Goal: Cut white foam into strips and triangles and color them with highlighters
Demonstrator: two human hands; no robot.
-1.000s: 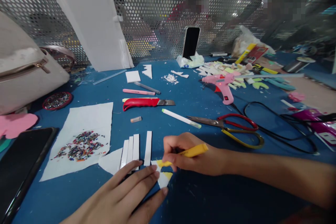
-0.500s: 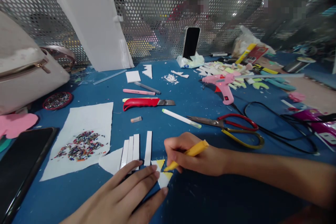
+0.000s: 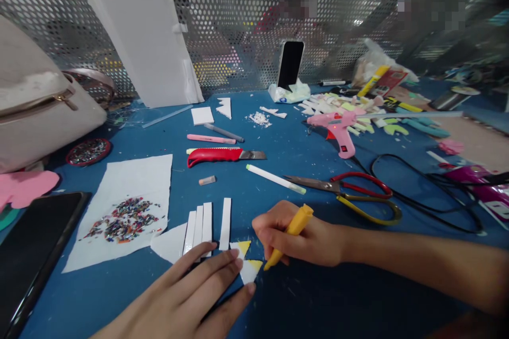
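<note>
A yellow marker (image 3: 298, 221) is gripped in my right hand (image 3: 292, 233), its tip pointing down just right of the lower triangle. Two small white triangular pieces, the upper one (image 3: 243, 248) and the lower one (image 3: 250, 271), have yellow colouring on their right parts. My left hand (image 3: 199, 291) lies spread on the table, its fingertips on the left edges of these pieces and over the lower ends of several white strips (image 3: 207, 225). A single white strip (image 3: 225, 222) lies just above the triangles. Left of the strips is a white rounded piece (image 3: 170, 243), partly covered.
Beyond my hands lie a red cutter (image 3: 214, 155), a white-green marker (image 3: 274, 178), scissors (image 3: 338, 186) and a pink glue gun (image 3: 338, 130) with a black cord. Beads sit on a white sheet (image 3: 139, 169). A dark phone (image 3: 40, 249) is at the left; another phone (image 3: 291, 63) stands at the back.
The yellow marker's tip has moved down and right, off the gap between the triangles, and the marker is held more upright. My left hand has stayed nearly still.
</note>
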